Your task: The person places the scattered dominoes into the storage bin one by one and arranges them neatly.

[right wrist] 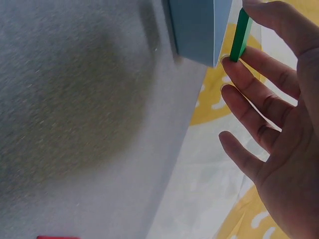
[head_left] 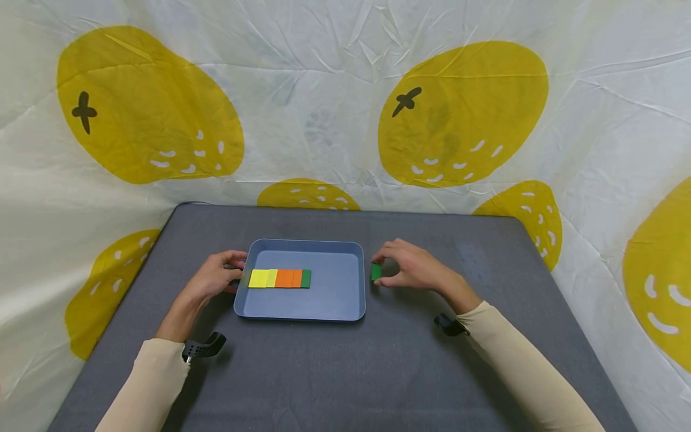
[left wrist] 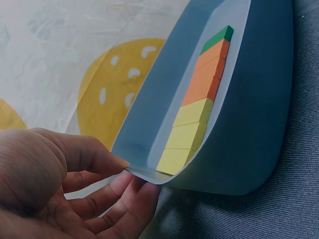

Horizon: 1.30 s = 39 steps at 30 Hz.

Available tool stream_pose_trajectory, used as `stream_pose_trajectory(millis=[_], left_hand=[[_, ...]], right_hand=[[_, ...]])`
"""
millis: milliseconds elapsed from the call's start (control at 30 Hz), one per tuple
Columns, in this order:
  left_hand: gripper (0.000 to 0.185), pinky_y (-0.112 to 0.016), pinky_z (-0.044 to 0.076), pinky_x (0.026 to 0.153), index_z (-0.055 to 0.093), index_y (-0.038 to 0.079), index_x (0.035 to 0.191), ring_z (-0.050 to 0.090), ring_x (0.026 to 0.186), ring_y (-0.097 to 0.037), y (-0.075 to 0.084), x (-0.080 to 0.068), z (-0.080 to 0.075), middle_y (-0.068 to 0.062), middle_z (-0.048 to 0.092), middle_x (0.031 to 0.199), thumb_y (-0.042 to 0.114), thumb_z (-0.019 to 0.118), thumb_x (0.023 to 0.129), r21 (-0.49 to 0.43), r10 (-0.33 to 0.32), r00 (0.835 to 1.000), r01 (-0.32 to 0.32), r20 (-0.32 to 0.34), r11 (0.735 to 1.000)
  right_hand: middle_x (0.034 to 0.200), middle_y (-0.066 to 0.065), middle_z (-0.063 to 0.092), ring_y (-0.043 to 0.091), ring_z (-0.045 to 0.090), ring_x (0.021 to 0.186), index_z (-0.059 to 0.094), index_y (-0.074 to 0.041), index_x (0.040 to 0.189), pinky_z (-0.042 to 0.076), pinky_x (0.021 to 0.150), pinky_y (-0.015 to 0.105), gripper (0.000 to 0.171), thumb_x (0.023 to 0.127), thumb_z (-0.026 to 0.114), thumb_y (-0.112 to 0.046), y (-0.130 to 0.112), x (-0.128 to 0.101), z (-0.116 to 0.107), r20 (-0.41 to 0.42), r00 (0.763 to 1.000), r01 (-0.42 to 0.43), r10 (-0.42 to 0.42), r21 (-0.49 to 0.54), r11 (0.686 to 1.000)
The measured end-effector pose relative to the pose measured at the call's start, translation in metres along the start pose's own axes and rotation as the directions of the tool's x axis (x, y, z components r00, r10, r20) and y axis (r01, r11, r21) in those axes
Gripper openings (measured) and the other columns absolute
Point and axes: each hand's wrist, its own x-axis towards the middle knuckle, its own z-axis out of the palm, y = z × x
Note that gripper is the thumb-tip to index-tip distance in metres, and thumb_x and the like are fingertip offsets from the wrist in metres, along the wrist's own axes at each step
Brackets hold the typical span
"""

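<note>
A blue-grey rectangular tray [head_left: 337,303] lies on the dark table. Inside it, yellow [left wrist: 187,135], orange [left wrist: 202,84] and green [left wrist: 218,40] blocks sit edge to edge in one row, the yellow ones at the left end. My left hand [head_left: 213,277] pinches the tray's left rim, thumb at the top edge and fingers on the outer side, as the left wrist view shows. Just beyond the tray's right wall, my right hand [head_left: 412,267] holds another flat green block [right wrist: 241,35] between thumb and fingertips. Its other fingers are spread apart in the right wrist view.
The dark grey cloth-covered table [head_left: 324,378] runs back to a white curtain [head_left: 313,120] printed with large yellow fruit. Both wrists wear black bands, the left band [head_left: 204,347] and the right band [head_left: 450,325]. A small red edge [right wrist: 58,237] shows low in the right wrist view.
</note>
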Motion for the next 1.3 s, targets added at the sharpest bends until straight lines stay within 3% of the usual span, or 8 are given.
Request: stream_pose_trajectory(millis=[467, 867, 1300], left_hand=[[0.050, -0.045, 0.061, 0.079, 0.044, -0.001, 0.149, 0.055, 0.112, -0.039, 0.001, 0.000, 0.000, -0.028, 0.049, 0.134, 0.000, 0.053, 0.100, 0.000, -0.008, 1.000, 0.008, -0.005, 1.000], [0.050, -0.044, 0.061, 0.079, 0.044, -0.001, 0.149, 0.056, 0.112, -0.039, -0.001, 0.000, 0.001, -0.027, 0.049, 0.134, 0.000, 0.053, 0.100, 0.008, 0.005, 1.000, -0.005, -0.010, 1.000], [0.050, -0.045, 0.061, 0.079, 0.044, -0.001, 0.149, 0.057, 0.111, -0.038, 0.002, 0.000, 0.001, -0.027, 0.050, 0.133, 0.000, 0.053, 0.100, 0.004, -0.001, 1.000, 0.001, -0.012, 1.000]], right_hand=[[0.103, -0.003, 0.068, 0.025, 0.061, 0.099, 0.073, -0.017, 0.115, 0.050, 0.078, 0.035, 0.040, 0.083, 0.083, -0.039, -0.020, 0.033, 0.001, 0.008, 0.999, 0.045, -0.045, -0.044, 0.998], [0.106, -0.002, 0.068, 0.017, 0.058, 0.100, 0.072, -0.018, 0.117, 0.050, 0.082, 0.035, 0.042, 0.083, 0.082, -0.042, -0.033, 0.062, 0.005, 0.088, 0.996, 0.034, -0.025, -0.104, 0.994], [0.108, 0.000, 0.067, 0.018, 0.057, 0.099, 0.072, -0.016, 0.117, 0.051, 0.082, 0.036, 0.042, 0.085, 0.081, -0.042, -0.044, 0.090, 0.019, 0.169, 0.982, 0.108, -0.080, -0.162, 0.981]])
